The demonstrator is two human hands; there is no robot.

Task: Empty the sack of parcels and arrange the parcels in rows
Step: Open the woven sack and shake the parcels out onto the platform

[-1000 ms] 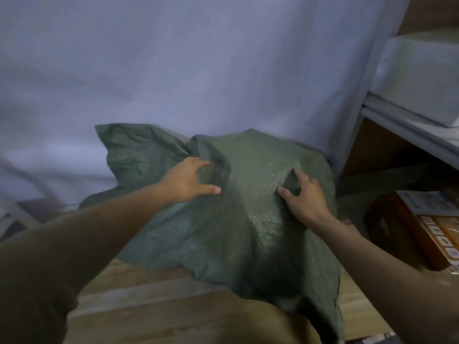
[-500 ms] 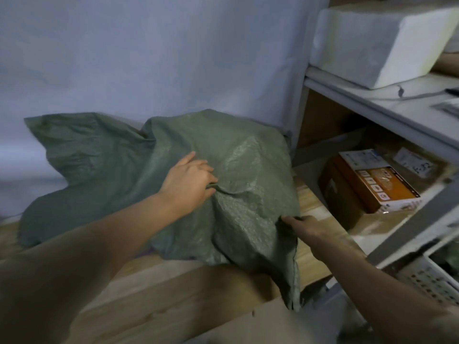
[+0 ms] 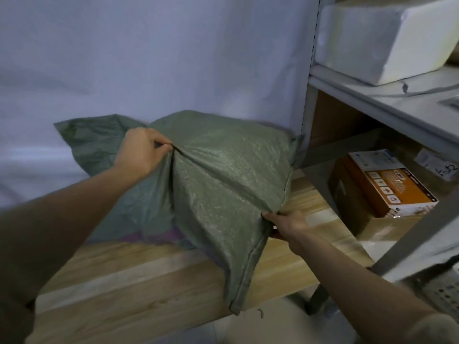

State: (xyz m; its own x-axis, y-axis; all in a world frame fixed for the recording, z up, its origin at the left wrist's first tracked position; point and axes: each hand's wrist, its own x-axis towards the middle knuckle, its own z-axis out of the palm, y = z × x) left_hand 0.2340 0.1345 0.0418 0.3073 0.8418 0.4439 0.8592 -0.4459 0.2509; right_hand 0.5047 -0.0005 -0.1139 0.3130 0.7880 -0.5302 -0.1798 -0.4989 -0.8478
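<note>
- The sack (image 3: 211,175), green and woven, is the landmark: it lies bulging on the wooden table (image 3: 139,276), backed against the pale curtain (image 3: 149,58), with one stitched corner hanging over the table's front edge.
- At the sack's upper left, the left hand (image 3: 141,152) has its fingers curled round a bunched fold of the cloth. Half a second ago that hand lay lower on the sack, only gathering the fabric; now the fold is raised into a taut ridge.
- Under the sack's lower left edge a strip of purple (image 3: 159,235) shows, probably a parcel at the sack's mouth, though too little is visible to be sure.
- At the sack's lower right edge, the right hand (image 3: 285,224) pinches the seam. It held the same hem a moment ago, and the cloth between the two hands has since been pulled tight.
- My reading: both hands now have purchase on the closed end, so the sack looks ready to be lifted and tipped; no parcels are out in rows yet, and the task is near its start.
- Right of the sack, a metal shelf unit (image 3: 372,95) holds an orange carton (image 3: 387,184) below and a white foam box (image 3: 387,38) above.
</note>
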